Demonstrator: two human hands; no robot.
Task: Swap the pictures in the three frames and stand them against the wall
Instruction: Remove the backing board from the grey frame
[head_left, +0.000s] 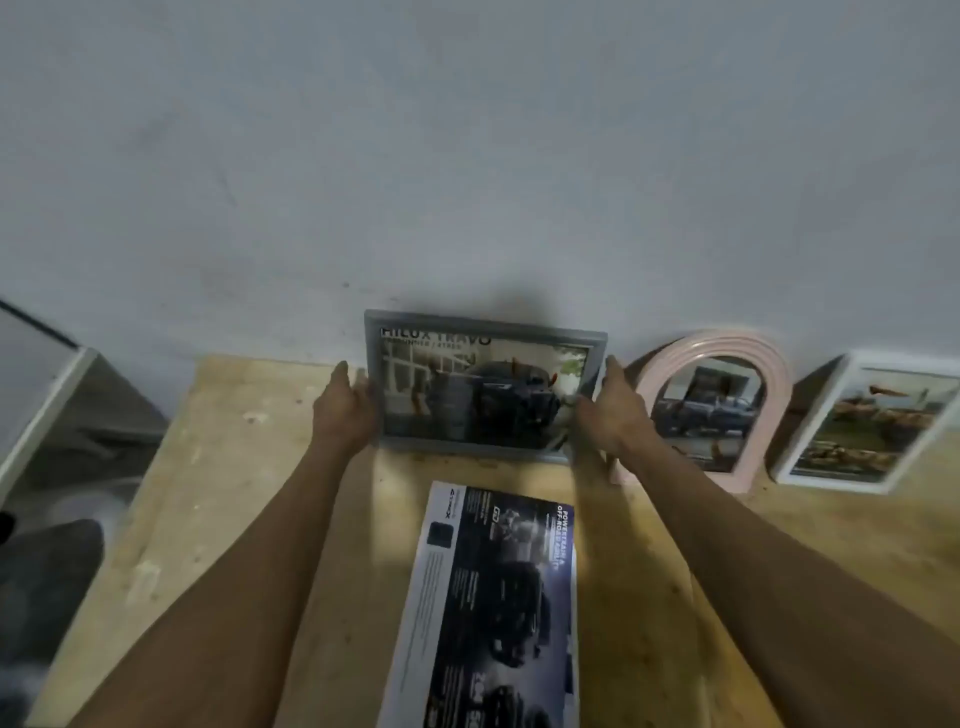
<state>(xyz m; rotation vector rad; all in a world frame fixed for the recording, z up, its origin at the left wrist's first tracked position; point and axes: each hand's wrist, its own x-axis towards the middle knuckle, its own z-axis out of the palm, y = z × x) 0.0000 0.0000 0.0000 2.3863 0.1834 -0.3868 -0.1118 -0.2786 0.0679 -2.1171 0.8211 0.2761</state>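
Both hands out at the grey frame (485, 387): left hand (345, 410) against its left edge, right hand (613, 415) against its right edge, fingers (615, 371) fairly straight, laid along the sides rather than curled round. Probably steadying it so the top edge settles back on the wall (467, 156) and the foot does not slide on the wooden bench (249, 467). Leaning tilted, bottom rail on the bench, top touching or almost touching the wall; blur hides which.

Inside the grey frame: a truck advert headed "HILUX". Just beside it to the right, the pink arched frame (717, 405), holding a picture of a dark pickup, leaning on the wall. Further right, the white frame (857, 426), holding a landscape-toned picture, also propped up.

Flat on the bench, nearer the body: a loose brochure sheet (498, 608), in no frame, likely a leftover. Seemingly the last frame being stood.
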